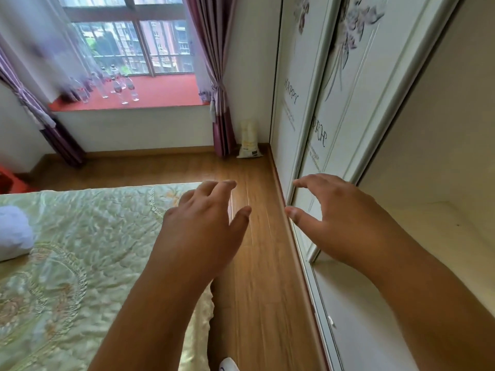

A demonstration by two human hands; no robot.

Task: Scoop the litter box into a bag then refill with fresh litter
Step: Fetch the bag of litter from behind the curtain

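Your left hand (206,223) and right hand (340,220) hover, fingers spread, empty. Pale sack (249,140) stands at 12 o'clock; bed (80,250) at 9.

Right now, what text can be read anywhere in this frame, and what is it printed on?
"HAPPY": far wardrobe door, decorative script.
Near wardrobe door: same-style word, blurred, unreadable.
Small lines beneath both words: too small to read.
Bag in the corner: printing too blurred to read.
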